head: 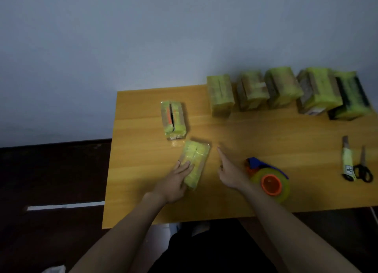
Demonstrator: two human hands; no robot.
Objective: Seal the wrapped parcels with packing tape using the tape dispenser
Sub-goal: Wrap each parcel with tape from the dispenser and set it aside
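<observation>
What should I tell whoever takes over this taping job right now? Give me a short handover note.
Left hand: rests flat, fingers straight, on the near parcel at the table's left front.
Right hand: holds nothing, index finger stretched out beside that parcel.
Tape dispenser: lies on the table just right of the right hand, untouched.
Second small parcel: lies behind the near one, with a dark slit along its top.
Row of five parcels: along the back edge.
Scissors and a knife: far right.
Done: cannot tell which parcels are sealed.
Left: pick up the dispenser and tape the near parcel.
</observation>
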